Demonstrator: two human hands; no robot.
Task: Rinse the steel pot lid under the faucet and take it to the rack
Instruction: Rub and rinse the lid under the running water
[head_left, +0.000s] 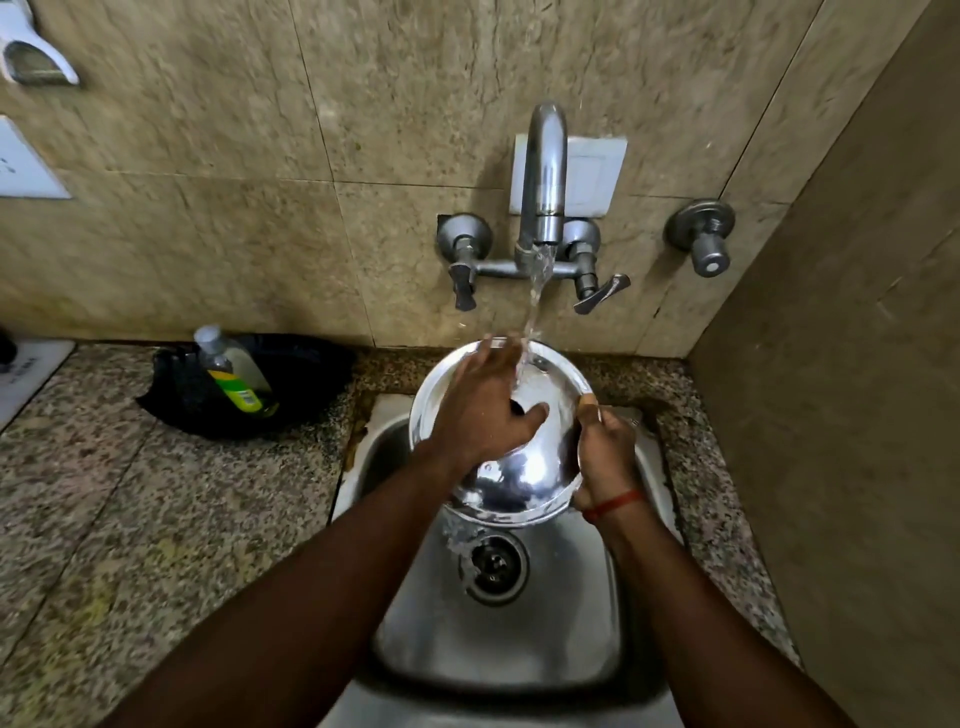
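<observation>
Over the stainless steel sink (498, 649), the round shiny steel pot lid (524, 478) is held tilted, its far rim up under the curved chrome faucet (543, 171) and its near rim low above the drain (493, 569). Being round, it has no long axis. The left hand (483, 410) lies flat on its upturned face, fingers straight and thumb spread wide. The right hand (605, 457) grips the right rim, thumb on top. A stream of water (537, 291) lands at the left fingertips. A speckled granite worktop (130, 493) meets beige tiled walls, and near its back edge a clear bottle with a yellow-green label (234, 376) leans on something black (301, 364), too dark to identify. The left hand hides much of the lid.
</observation>
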